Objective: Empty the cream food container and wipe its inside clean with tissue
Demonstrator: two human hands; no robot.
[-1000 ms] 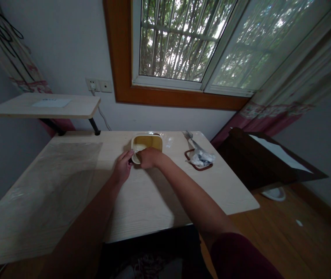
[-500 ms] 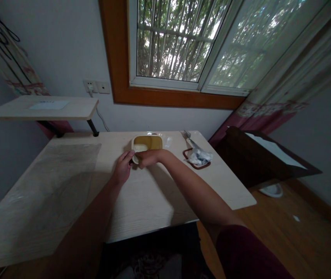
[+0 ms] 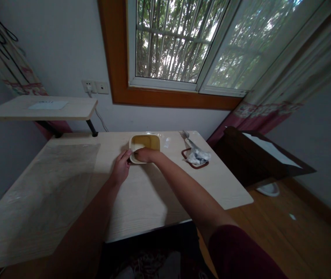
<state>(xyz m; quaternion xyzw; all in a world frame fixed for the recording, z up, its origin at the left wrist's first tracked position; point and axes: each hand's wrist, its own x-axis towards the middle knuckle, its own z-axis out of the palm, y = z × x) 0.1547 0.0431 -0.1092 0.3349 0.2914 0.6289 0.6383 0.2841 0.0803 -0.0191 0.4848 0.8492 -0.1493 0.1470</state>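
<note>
A rectangular container (image 3: 153, 141) with a pale rim and a yellowish-brown inside rests near the far edge of the table. My left hand (image 3: 121, 164) grips its left near corner, thumb at the rim. Over the near wall reaches my right hand (image 3: 144, 155), with its fingers curled down inside the container at the near left. Whatever those fingers hold, if anything, is hidden by the hand. To the right lies a brown rectangular frame (image 3: 196, 166), which looks like a lid's rim, with crumpled whitish plastic or foil (image 3: 198, 156) on top.
A fork (image 3: 186, 135) lies at the back right beside another slim utensil. Clear plastic sheeting (image 3: 66, 170) covers the left of the pale table (image 3: 142, 209). A raised shelf (image 3: 75, 110) stands at the back left. Right of the table is a dark piece of furniture (image 3: 238, 155).
My right hand has moved from the near left corner further into the container. My left hand keeps its grip. The whole view has shifted slightly.
</note>
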